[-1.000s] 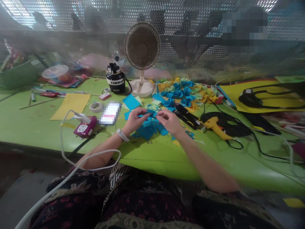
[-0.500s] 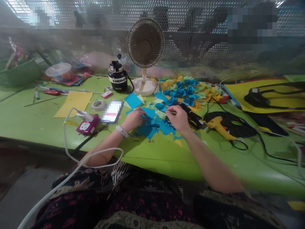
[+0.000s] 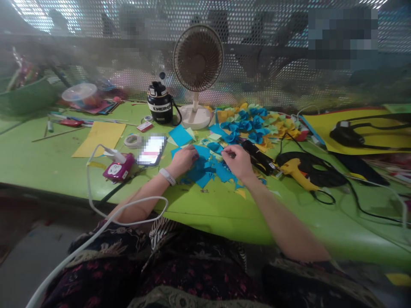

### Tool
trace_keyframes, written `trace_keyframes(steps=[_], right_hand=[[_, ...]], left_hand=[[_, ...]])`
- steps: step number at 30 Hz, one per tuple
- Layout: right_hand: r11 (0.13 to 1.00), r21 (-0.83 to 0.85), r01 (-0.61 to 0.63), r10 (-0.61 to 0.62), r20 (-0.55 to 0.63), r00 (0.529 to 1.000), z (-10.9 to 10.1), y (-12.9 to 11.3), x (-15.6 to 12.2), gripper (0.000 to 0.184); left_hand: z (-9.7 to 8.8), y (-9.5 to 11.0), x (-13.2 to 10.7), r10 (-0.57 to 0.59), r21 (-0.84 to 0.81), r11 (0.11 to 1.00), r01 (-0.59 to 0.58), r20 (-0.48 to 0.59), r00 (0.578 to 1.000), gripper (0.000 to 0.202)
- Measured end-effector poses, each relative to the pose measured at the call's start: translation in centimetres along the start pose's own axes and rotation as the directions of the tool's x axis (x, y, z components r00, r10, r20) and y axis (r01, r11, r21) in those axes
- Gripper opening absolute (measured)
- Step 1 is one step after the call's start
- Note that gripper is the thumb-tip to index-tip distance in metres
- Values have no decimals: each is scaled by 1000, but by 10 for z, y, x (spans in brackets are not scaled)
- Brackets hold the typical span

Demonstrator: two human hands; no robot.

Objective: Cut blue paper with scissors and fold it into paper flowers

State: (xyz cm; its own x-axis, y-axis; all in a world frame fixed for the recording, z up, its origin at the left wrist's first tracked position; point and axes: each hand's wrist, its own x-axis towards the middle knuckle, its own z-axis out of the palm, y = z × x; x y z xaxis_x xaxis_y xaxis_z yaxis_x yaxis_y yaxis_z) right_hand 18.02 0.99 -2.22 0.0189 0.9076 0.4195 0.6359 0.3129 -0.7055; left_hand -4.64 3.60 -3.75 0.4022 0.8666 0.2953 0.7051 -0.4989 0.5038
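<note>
Blue square paper sheets (image 3: 201, 180) lay between hands, probably central so both could reach. Left hand (image 3: 184, 160) curled at their left; grasp hidden, cannot tell. Right hand (image 3: 238, 161) had thumb and fingertips drawn together beside curled blue paper piece (image 3: 215, 148); grip unclear. Folded blue, yellow, pale-green paper flowers (image 3: 247, 124) heaped behind, likely out of hands' way. Yellow glue gun (image 3: 299, 173) lay rightward, presumably handy. Glossy green tabletop (image 3: 218, 209); pale round desk fan (image 3: 198, 60) before perforated screen (image 3: 154, 30).
</note>
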Motion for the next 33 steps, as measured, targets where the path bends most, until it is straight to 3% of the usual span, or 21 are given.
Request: trace_keyframes(steps=[5, 7, 14, 18, 23, 28, 33], right_hand=[[994, -78, 73, -74, -10, 997, 2, 0, -4, 12], [990, -98, 99, -100, -2, 995, 3, -2, -6, 11], [986, -110, 128, -124, 42, 991, 4, -6, -12, 12], [984, -109, 139, -133, 61, 989, 5, -8, -14, 12], [974, -144, 174, -165, 69, 984, 9, -10, -18, 14], [969, -164, 187, -177, 74, 981, 11, -10, -20, 15], [963, -162, 216, -207, 75, 976, 12, -9, -20, 13]], left_hand=[[-7, 8, -3, -40, -94, 995, 37, -24, 999, 18], [-8, 13, -5, -48, -203, 978, 43, -18, 999, 17], [-7, 27, -11, -167, -624, 764, 162, 50, 985, 8], [-9, 32, -11, -220, -685, 694, 222, 92, 971, 9], [-14, 40, -10, -315, -757, 541, 367, 222, 923, 8], [-17, 42, -9, -311, -813, 418, 406, 291, 905, 6], [-12, 37, -10, -289, -828, 429, 361, 252, 923, 12]])
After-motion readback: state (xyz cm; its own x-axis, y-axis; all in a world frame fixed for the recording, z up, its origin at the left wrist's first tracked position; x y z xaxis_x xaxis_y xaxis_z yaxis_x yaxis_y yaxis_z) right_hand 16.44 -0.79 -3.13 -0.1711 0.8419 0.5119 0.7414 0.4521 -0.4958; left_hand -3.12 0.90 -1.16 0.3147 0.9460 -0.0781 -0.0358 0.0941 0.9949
